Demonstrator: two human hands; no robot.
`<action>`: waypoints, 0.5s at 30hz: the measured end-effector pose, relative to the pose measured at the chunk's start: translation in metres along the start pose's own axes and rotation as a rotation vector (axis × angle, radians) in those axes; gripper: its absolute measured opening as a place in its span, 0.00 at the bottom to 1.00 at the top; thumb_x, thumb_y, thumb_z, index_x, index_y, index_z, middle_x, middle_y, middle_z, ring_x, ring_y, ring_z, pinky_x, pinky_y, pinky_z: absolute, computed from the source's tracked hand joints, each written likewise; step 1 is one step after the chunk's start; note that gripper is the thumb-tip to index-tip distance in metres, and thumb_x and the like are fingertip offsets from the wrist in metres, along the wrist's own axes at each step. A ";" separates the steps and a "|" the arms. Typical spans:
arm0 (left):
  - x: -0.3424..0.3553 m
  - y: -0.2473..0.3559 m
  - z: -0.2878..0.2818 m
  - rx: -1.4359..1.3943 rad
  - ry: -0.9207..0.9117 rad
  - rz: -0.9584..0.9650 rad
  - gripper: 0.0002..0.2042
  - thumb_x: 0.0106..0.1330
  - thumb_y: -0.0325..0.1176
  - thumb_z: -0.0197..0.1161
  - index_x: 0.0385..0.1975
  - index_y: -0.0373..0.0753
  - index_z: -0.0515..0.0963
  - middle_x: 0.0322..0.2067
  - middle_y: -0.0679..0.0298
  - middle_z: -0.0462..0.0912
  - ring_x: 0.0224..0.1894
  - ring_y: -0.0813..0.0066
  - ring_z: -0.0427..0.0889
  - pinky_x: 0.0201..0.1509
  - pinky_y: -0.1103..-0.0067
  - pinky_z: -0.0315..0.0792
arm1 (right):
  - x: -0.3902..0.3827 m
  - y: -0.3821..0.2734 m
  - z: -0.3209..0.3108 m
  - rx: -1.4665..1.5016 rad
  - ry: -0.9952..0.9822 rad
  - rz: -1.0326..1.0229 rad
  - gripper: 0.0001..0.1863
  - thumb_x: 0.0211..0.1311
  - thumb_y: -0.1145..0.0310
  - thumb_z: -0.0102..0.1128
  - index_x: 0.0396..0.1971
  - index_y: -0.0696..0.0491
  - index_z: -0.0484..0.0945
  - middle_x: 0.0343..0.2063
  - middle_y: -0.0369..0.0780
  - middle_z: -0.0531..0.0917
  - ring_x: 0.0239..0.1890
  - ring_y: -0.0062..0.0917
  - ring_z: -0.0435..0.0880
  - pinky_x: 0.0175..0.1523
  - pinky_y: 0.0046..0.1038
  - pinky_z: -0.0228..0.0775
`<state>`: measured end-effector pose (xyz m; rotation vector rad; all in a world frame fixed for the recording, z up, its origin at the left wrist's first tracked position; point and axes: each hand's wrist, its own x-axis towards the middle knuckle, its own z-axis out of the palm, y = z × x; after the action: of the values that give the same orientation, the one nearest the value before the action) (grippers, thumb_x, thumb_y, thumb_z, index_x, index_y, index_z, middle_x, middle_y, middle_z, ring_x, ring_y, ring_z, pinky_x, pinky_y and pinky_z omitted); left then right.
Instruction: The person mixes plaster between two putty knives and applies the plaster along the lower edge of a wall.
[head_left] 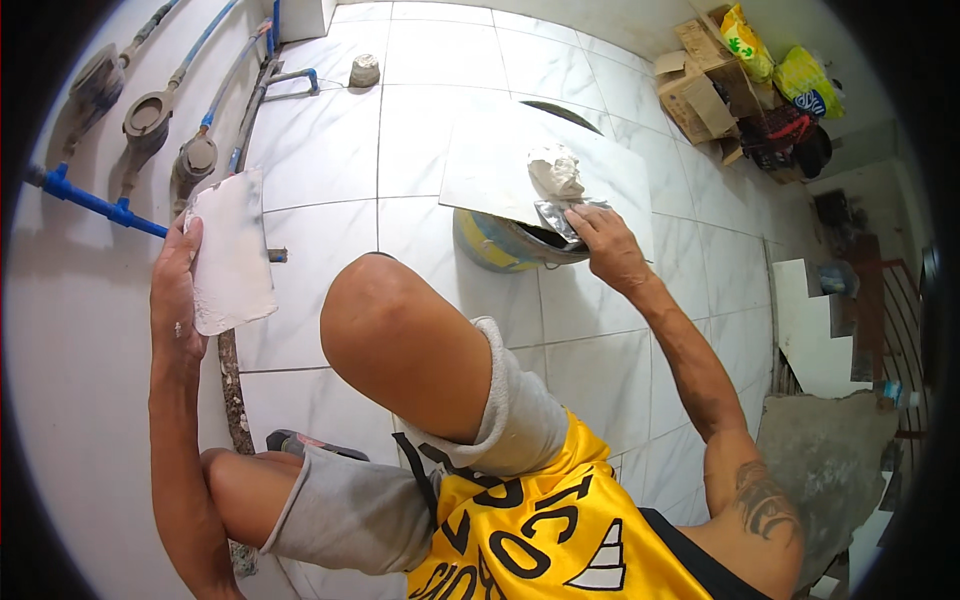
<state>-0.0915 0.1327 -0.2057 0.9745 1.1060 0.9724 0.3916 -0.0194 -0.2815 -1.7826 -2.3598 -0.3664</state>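
Flat white tile piece (232, 250) in left hand (176, 290); metal trowel (565, 214) in right hand (612, 248).

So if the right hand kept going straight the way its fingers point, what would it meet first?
The right hand holds a small metal trowel aimed up and left. Just beyond the blade sits the pale lump of mortar on the white tile board, so probably that; depth is hard to judge.
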 end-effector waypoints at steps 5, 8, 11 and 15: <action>-0.005 0.002 0.005 0.007 0.065 -0.003 0.18 0.71 0.36 0.47 0.56 0.33 0.64 0.47 0.56 0.76 0.46 0.71 0.80 0.49 0.77 0.77 | 0.008 0.004 -0.020 0.123 -0.162 0.028 0.24 0.45 0.85 0.53 0.47 0.57 0.74 0.44 0.47 0.79 0.49 0.38 0.77 0.55 0.36 0.67; -0.003 0.003 0.004 -0.004 0.012 -0.032 0.19 0.71 0.36 0.47 0.57 0.33 0.64 0.48 0.55 0.76 0.46 0.71 0.80 0.50 0.77 0.77 | 0.013 0.001 -0.012 0.038 -0.046 0.005 0.23 0.47 0.84 0.52 0.48 0.58 0.73 0.45 0.47 0.79 0.49 0.39 0.77 0.55 0.37 0.66; -0.003 -0.001 0.002 -0.023 0.028 -0.005 0.18 0.70 0.36 0.47 0.56 0.33 0.64 0.48 0.55 0.76 0.47 0.70 0.80 0.50 0.77 0.76 | 0.007 -0.002 0.004 -0.001 -0.009 -0.007 0.23 0.48 0.84 0.50 0.48 0.58 0.73 0.45 0.47 0.78 0.50 0.38 0.76 0.55 0.37 0.66; -0.006 -0.001 0.005 -0.025 0.057 -0.017 0.18 0.70 0.35 0.47 0.55 0.33 0.65 0.47 0.55 0.76 0.46 0.70 0.80 0.49 0.76 0.77 | 0.000 0.005 -0.002 0.059 -0.117 0.006 0.23 0.48 0.84 0.51 0.48 0.57 0.74 0.46 0.45 0.78 0.50 0.38 0.75 0.55 0.36 0.67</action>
<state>-0.0879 0.1260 -0.2046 0.9205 1.1452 1.0028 0.3960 -0.0187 -0.2795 -1.8313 -2.4144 -0.1943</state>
